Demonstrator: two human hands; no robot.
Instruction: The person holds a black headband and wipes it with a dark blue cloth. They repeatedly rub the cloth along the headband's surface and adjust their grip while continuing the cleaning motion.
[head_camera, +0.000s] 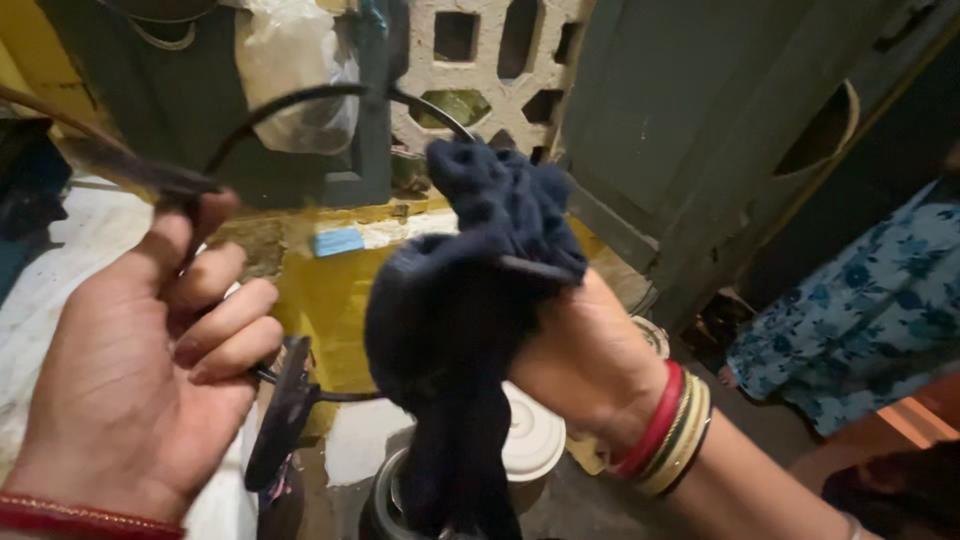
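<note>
Left hand (150, 370) curls loosely around a thin black cable (300, 100), fingers half bent. Right hand (590, 350) is clenched on a bunched dark navy knitted cloth (450, 320), which hangs down over a round metal pot (385, 505). White round lid (535, 435) just beside.

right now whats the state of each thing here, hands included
left hand: closed on a black hanger
right hand: closed on a dark blue cloth
cloth: bunched, its end hanging down
hanger: held up, clip dangling
white lid: resting on a container below
plastic bag: hanging on the wall
</note>
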